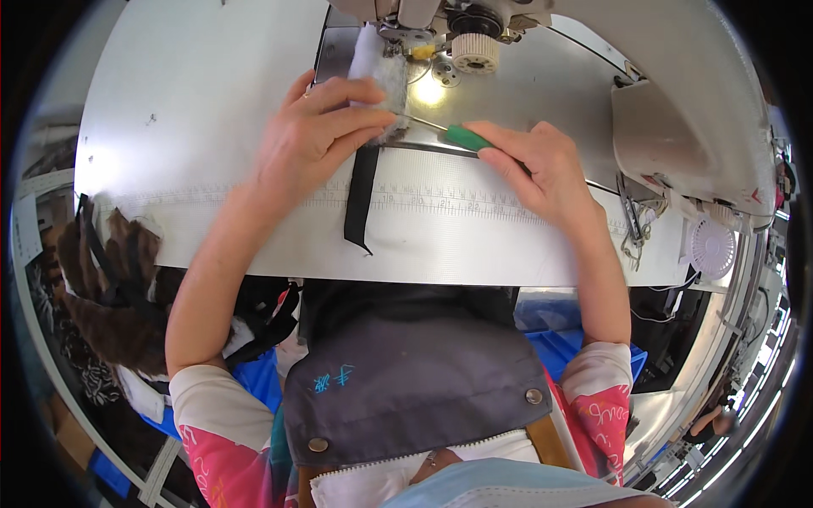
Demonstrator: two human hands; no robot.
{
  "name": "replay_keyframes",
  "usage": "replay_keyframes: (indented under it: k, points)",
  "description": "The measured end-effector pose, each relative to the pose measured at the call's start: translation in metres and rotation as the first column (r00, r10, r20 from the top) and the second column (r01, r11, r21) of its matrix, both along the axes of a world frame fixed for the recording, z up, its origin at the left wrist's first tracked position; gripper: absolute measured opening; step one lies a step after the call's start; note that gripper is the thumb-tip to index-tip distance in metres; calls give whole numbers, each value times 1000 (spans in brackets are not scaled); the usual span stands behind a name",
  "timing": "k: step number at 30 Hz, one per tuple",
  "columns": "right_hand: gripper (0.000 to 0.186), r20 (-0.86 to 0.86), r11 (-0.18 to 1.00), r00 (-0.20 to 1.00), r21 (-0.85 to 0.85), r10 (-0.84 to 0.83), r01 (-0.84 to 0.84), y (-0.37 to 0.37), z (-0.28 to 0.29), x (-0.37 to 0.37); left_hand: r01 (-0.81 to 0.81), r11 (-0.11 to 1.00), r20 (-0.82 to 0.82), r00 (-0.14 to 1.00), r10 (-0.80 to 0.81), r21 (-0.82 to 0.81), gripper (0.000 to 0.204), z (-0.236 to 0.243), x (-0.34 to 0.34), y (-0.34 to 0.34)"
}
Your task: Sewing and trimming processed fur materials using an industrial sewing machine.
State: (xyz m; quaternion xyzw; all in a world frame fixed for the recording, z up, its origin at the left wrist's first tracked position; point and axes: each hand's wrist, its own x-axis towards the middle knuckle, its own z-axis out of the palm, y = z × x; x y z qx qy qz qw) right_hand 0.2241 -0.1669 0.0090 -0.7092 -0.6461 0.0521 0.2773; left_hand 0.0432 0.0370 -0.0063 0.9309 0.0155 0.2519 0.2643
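A strip of white fluffy fabric point(367, 61) lies under the needle area of a sewing machine point(474, 25). My left hand point(318, 127) lies over its near end, thumb and fingertips closed on its edge. Greyish fuzz shows along the fabric's right side. From under this end a black strap point(361, 199) hangs toward me across the table. My right hand point(542, 169) grips the green handle of an awl point(466, 137). The awl's thin metal shaft points left and meets the fabric beside my left fingertips, where its tip is hidden.
The white table point(212, 102) carries a printed ruler strip point(440, 201) near its front. Brown furry pieces with black straps point(114, 279) hang at the left edge. A small white fan point(710, 245) and some metal tools point(631, 216) sit at the right.
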Motion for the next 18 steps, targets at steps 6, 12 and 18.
replay_keyframes:
  k: [6,12,18]
  points:
    - [21,-1,998,999,-37,-41,41,3,4,2,21,999,5,1000,-21,-27,14,0,6,7]
    - [20,17,994,994,14,-113,112,12,-1,2,-18,984,-44,999,10,-178,11,5,17,16]
    - [22,3,987,987,8,-161,161,13,-4,3,-65,965,-75,996,48,-255,8,6,30,25]
